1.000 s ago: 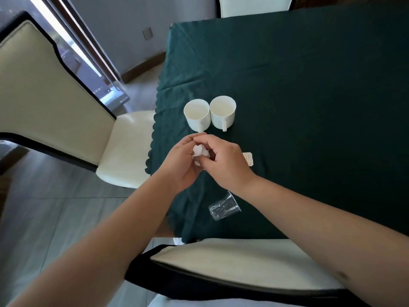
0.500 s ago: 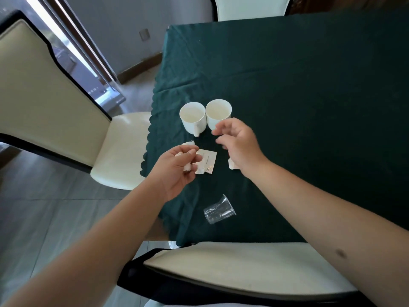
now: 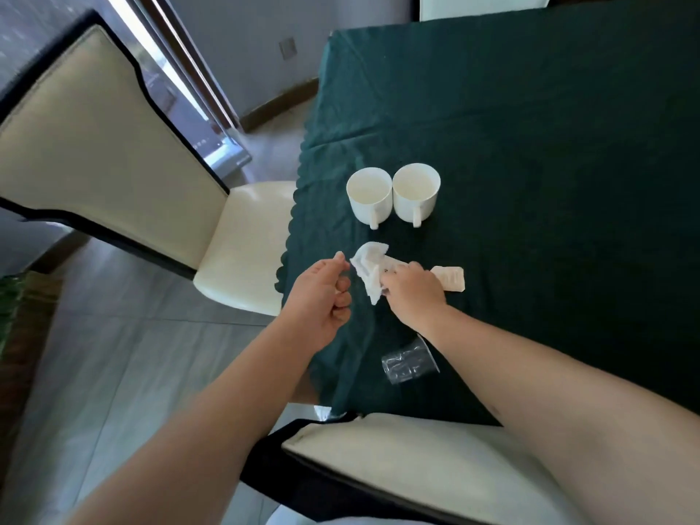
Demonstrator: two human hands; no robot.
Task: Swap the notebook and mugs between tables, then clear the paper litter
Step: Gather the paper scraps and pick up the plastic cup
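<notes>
Two white mugs (image 3: 369,195) (image 3: 416,191) stand side by side on the dark green tablecloth (image 3: 530,126), handles toward me. Just in front of them my right hand (image 3: 413,293) pinches a wrinkled white paper (image 3: 369,267) at its right edge, low over the cloth. A flat printed paper slip (image 3: 450,278) lies on the cloth right of that hand, partly hidden by it. My left hand (image 3: 322,297) hovers at the table's left edge, a short way left of the paper, fingers curled round a small paper scrap that is almost hidden. No notebook is in view.
A clear plastic cup (image 3: 411,359) lies on its side near the table's front edge, under my right forearm. A cream chair (image 3: 94,145) stands left of the table, and another chair's back (image 3: 397,460) is right below me. Grey floor tiles lie to the left.
My right hand came back from near the mugs and took hold of the wrinkled paper. My left hand drew slightly left and curled tighter. The view shifted.
</notes>
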